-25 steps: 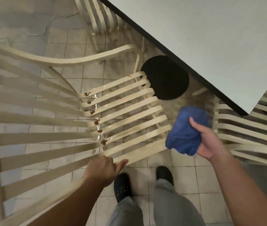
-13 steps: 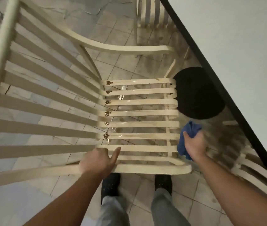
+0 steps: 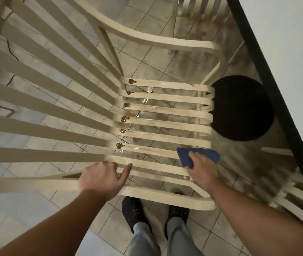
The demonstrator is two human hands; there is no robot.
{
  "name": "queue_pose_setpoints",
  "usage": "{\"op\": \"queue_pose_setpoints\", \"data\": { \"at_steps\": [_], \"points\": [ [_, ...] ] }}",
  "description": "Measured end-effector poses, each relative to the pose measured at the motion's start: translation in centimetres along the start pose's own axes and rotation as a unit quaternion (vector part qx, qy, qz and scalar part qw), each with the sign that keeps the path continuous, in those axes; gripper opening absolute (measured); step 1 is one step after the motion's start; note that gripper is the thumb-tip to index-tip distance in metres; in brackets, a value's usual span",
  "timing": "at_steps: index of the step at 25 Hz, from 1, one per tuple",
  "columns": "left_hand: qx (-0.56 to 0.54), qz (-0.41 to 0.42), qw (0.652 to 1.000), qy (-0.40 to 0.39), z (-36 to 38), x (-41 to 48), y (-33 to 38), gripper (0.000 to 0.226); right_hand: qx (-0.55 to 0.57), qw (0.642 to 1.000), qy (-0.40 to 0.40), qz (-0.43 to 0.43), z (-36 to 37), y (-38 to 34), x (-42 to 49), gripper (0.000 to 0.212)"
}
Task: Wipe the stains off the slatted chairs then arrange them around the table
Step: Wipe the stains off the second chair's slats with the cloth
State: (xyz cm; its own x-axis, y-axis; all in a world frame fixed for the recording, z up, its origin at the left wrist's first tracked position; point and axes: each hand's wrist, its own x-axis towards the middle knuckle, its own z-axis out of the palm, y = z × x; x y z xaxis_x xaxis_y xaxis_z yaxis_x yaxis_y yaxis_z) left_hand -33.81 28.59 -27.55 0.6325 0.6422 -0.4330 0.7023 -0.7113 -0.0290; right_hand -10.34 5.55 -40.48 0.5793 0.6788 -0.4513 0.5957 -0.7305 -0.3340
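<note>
A cream slatted chair [image 3: 165, 124] fills the middle of the view, its back slats fanning out to the left. Brown stains and wet patches show on the seat slats. My left hand [image 3: 101, 179] grips the near armrest where it meets the seat. My right hand [image 3: 200, 168] presses a blue cloth [image 3: 198, 156] flat onto a near seat slat at the seat's right end. The grey table [image 3: 285, 43] with a black edge runs down the right side.
The table's round black base [image 3: 243, 108] sits on the tiled floor just beyond the seat front. A second slatted chair [image 3: 198, 8] stands at the top, a third [image 3: 295, 196] at the lower right. My feet [image 3: 134, 215] stand below the armrest.
The cloth was held in the air, came down at the seat's front edge, and now lies pressed on a seat slat. The view has swung closer over the chair. My left hand stays put.
</note>
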Motion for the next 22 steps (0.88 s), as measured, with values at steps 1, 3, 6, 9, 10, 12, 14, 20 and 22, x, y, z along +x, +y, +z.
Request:
{"op": "queue_pose_setpoints", "data": {
  "at_steps": [1,3,6,9,10,12,14,20,22],
  "points": [
    [0.001,0.001,1.000,0.003,0.0,0.0,0.1,0.088,-0.030,0.999,-0.010,-0.022,-0.1,-0.4,0.4,0.022],
    [0.003,0.000,1.000,0.002,0.0,0.0,0.1,0.086,-0.095,0.992,-0.054,-0.066,-0.1,-1.4,1.1,0.024],
    [0.001,-0.004,1.000,-0.003,0.0,0.0,0.1,0.080,-0.149,0.981,-0.096,-0.085,-0.1,-2.2,1.5,0.047],
    [0.004,-0.003,1.000,-0.003,-0.1,0.0,0.2,0.076,-0.210,0.964,-0.036,-0.159,-1.0,-1.1,1.3,0.055],
    [-0.001,-0.004,1.000,-0.005,-0.1,0.0,0.2,0.076,-0.216,0.956,-0.015,-0.196,-1.3,-0.2,1.4,0.053],
    [-0.006,-0.007,1.000,-0.012,-0.2,0.0,0.3,0.076,-0.194,0.945,-0.013,-0.264,-2.1,1.8,1.8,0.049],
    [-0.003,-0.005,1.000,-0.023,-0.4,0.0,0.3,0.073,-0.199,0.927,-0.055,-0.313,-2.2,3.3,2.5,0.050],
    [-0.001,0.011,0.999,-0.040,-0.8,0.0,0.4,0.062,-0.258,0.895,-0.109,-0.346,-0.1,3.0,3.9,0.056],
    [0.001,0.014,0.999,-0.046,-0.8,-0.1,0.3,0.066,-0.256,0.896,-0.110,-0.347,1.0,1.1,4.7,0.056]
  ]
}}
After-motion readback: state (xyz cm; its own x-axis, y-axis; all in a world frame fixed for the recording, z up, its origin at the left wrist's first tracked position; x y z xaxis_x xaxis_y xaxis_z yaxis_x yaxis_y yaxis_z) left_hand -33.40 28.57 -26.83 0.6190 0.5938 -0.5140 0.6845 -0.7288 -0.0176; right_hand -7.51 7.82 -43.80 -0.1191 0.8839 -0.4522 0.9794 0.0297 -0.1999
